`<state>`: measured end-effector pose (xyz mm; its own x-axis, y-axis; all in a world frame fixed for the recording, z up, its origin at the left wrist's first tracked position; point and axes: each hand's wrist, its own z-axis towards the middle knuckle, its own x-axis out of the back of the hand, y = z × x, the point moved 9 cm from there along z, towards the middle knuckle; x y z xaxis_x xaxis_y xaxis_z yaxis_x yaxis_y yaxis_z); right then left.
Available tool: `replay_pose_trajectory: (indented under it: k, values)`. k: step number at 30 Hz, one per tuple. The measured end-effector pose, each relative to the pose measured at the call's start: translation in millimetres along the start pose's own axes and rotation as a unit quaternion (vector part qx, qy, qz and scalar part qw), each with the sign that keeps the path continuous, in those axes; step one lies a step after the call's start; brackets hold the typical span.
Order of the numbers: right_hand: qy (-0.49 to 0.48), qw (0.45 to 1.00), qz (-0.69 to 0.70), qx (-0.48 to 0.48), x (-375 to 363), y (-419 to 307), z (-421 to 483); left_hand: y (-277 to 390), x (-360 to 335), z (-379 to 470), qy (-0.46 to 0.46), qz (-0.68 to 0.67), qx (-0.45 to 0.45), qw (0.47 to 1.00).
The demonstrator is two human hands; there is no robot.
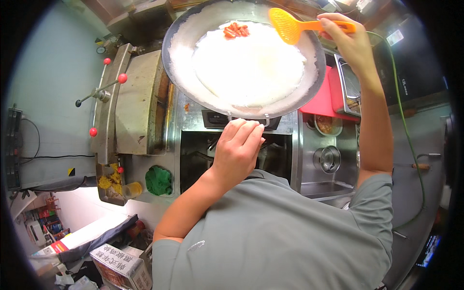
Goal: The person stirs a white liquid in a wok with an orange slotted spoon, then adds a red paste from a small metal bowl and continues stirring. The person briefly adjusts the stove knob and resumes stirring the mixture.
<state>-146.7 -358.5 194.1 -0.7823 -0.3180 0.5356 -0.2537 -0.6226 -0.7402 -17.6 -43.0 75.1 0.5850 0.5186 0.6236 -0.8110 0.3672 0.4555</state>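
Note:
A large round wok (177,78) holds a wide white layer (250,69), glaring too brightly to tell what it is. Red-orange pieces (236,30) lie in a small heap on its far part. My right hand (342,34) grips the handle of an orange perforated plastic spoon (286,26), whose bowl is over the wok's far right side. My left hand (241,143) is at the metal loop handle (267,120) on the wok's near rim, fingers curled; whether it grips the handle is partly hidden.
Left of the wok stands a metal press (134,105) with red-knobbed levers. A green cloth (158,180) and a tray of yellow scraps (110,183) lie nearer. At right are a red cutting board (319,98), a bowl of food (326,125) and a sink holding a metal bowl (327,159).

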Motion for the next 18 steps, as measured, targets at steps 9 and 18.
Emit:
replay_pose_trajectory:
  k: [9, 18]
  values:
    - [0.095, 0.991, -0.026, -0.096, 39, 37, -10, -7, -1, -8, -0.031, -0.011, 0.001, 0.999]
    - [0.081, 0.952, 0.234, -0.182, -19, 148, 27, -112, 34, -207, 0.072, -0.090, 0.444, 0.889]
